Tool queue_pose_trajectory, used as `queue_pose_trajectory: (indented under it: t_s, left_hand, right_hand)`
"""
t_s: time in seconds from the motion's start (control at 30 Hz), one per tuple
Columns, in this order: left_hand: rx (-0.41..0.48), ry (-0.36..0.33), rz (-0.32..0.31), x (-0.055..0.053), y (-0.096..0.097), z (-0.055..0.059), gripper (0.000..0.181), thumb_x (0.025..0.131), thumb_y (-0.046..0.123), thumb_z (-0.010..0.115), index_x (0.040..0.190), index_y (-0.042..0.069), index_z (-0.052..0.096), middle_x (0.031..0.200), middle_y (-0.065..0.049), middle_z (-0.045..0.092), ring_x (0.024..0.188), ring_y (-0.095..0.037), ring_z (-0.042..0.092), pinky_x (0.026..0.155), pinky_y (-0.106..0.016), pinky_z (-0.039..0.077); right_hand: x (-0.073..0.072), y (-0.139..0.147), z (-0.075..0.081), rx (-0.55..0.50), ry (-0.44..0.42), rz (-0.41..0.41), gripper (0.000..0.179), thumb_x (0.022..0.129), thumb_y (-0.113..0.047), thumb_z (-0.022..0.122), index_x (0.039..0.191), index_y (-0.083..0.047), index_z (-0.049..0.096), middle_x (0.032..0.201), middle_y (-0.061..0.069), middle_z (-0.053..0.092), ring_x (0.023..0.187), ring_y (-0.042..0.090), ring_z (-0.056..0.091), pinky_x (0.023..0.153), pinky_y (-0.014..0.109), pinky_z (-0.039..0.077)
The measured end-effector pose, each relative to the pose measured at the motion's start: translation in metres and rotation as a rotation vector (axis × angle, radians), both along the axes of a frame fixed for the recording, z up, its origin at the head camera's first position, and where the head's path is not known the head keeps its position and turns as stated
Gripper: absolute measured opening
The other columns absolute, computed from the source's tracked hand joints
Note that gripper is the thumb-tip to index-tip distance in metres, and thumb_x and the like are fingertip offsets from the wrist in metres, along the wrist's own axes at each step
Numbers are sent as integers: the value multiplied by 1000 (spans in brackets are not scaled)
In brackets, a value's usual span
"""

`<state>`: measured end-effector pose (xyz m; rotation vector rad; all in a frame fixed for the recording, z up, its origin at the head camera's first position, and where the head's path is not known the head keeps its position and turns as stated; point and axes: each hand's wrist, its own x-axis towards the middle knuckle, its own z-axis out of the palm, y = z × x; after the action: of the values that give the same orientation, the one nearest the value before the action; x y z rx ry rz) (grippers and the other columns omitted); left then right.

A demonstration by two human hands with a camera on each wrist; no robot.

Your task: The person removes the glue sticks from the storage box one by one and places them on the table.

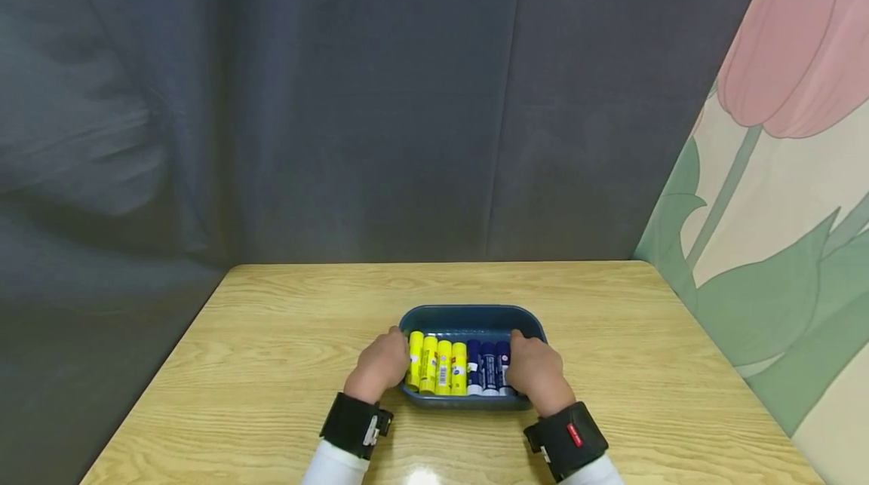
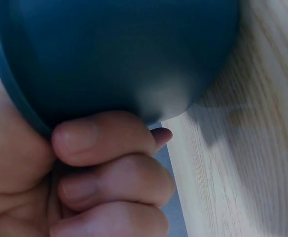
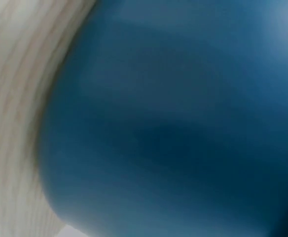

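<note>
A dark blue plastic bin (image 1: 468, 316) sits on the table between both hands. Inside it, yellow glue sticks (image 1: 443, 366) lie side by side on the left, with dark blue glue sticks (image 1: 489, 368) with white ends to their right. My left hand (image 1: 383, 361) grips the bin's left end; the left wrist view shows curled fingers (image 2: 109, 136) against the outer wall below the rim. At the opposite end my right hand (image 1: 536, 368) holds the rim, covering part of the rightmost sticks. Only the bin's outer wall fills most of the right wrist view, with that hand's fingers hidden.
The light wood table (image 1: 285, 349) extends around the bin, its far edge meeting a dark grey curtain (image 1: 380, 108). A wall panel with tulips (image 1: 781, 168) stands along the right. Black wrist bands (image 1: 353, 425) sit on both wrists.
</note>
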<state>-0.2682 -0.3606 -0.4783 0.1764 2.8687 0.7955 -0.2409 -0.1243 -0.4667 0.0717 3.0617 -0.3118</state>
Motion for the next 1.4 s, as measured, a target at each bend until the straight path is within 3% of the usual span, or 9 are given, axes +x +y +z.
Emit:
queue_pose_trajectory:
  t_s: [0.43,0.77,0.93,1.13,1.4]
  left_hand:
    - [27,-12,24,-1,-1,-1,33,107,13,40,126,-13,48,78,-11,51,66,-22,52,57,-32,42]
    - [8,23,17,-1,2,-3,31,104,8,44,124,-14,49,76,-10,52,64,-22,52,55,-32,41]
    - [8,14,27,0,3,-2,31,104,8,43,125,-14,49,76,-11,52,64,-22,52,55,-32,41]
    - [-6,25,22,1,3,-1,34,105,9,42,129,-14,48,75,-10,52,63,-22,52,55,-32,40]
    - [-5,26,19,0,2,2,35,105,10,41,129,-14,47,76,-10,53,65,-22,53,56,-33,41]
  right_hand:
    - [-1,-4,0,9,-13,-6,59,82,-9,76,134,7,54,105,24,68,77,26,63,63,45,55]
    - [0,-5,2,44,-32,-14,52,83,-9,76,129,6,57,104,23,68,81,29,65,66,46,55]
    - [0,-3,1,21,-7,-10,54,80,-10,78,127,7,58,105,25,68,86,31,65,69,49,57]
    - [0,1,-1,9,38,13,52,76,-8,77,122,7,60,97,24,68,83,32,66,64,47,55]
    - [-1,2,1,-8,25,9,54,76,-9,77,123,9,59,99,25,67,83,31,65,68,48,56]
